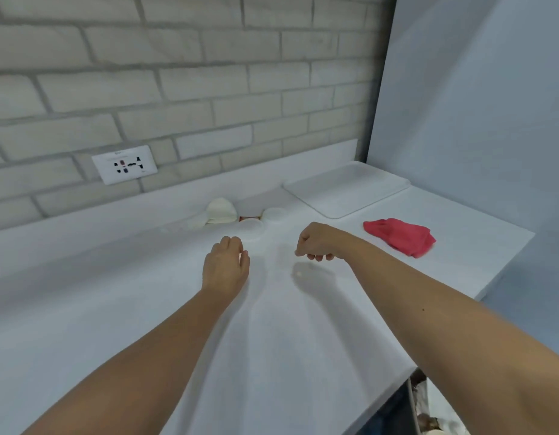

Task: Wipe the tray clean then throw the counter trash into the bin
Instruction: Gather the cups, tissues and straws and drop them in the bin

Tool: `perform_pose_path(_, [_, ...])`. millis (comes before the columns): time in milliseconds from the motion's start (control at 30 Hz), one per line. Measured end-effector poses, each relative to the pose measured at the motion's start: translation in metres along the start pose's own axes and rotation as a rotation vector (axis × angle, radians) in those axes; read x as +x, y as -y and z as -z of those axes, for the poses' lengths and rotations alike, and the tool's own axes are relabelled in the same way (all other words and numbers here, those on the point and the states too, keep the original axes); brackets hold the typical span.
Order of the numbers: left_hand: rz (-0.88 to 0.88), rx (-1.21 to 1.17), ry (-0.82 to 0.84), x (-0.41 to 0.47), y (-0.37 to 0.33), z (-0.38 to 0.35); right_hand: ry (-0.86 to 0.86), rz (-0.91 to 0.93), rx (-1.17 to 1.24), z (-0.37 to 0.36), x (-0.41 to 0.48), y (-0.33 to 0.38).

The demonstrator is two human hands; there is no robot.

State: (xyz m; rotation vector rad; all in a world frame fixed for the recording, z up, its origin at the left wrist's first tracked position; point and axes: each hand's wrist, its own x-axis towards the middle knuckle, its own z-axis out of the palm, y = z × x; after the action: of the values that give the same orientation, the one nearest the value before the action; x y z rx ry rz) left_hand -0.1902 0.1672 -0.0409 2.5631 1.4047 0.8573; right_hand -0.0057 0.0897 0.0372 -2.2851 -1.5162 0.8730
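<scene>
A white tray (347, 188) lies flat at the back right of the white counter (115, 293), against the side wall. A crumpled red cloth (400, 235) lies in front of it near the right edge. White trash sits by the back wall: crumpled paper (221, 211) and two small round cups or lids (251, 230), (274, 215), with a bit of red (248, 218) between them. My left hand (224, 265) hovers over the counter just in front of the nearer cup, fingers loosely curled and holding nothing. My right hand (315, 241) hangs above the counter with fingers curled down, nothing visible in it.
A brick wall with a power socket (124, 164) runs behind the counter. A grey panel wall (475, 105) closes the right side. Below the counter's front right corner a bin with a liner (428, 409) shows. A tiny crumb (299, 274) lies under my right hand.
</scene>
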Motion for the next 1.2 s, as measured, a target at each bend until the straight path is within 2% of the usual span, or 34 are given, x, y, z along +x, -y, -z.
perform_pose_path(133, [0.066, 0.078, 0.125, 0.016, 0.028, -0.005, 0.000, 0.003, 0.010, -0.012, 0.019, 0.009])
perform_pose_path(433, [0.173, 0.002, 0.308, 0.070, 0.044, -0.021, -0.059, -0.004, 0.021, -0.006, 0.082, 0.003])
perform_pose_path(767, [0.154, -0.117, 0.389, 0.140, 0.031, -0.049, -0.194, -0.003, 0.054, 0.009, 0.175, -0.008])
perform_pose_path(900, [0.155, 0.030, 0.560, 0.165, 0.033, -0.063, -0.219, 0.009, 0.054, 0.010, 0.205, -0.006])
perform_pose_path(1067, [0.138, 0.149, 0.847, 0.191, 0.034, -0.065, -0.143, 0.058, -0.047, 0.005, 0.227, -0.002])
perform_pose_path(1200, [0.096, 0.213, 0.890, 0.202, 0.030, -0.067, -0.124, 0.062, -0.150, 0.004, 0.240, 0.001])
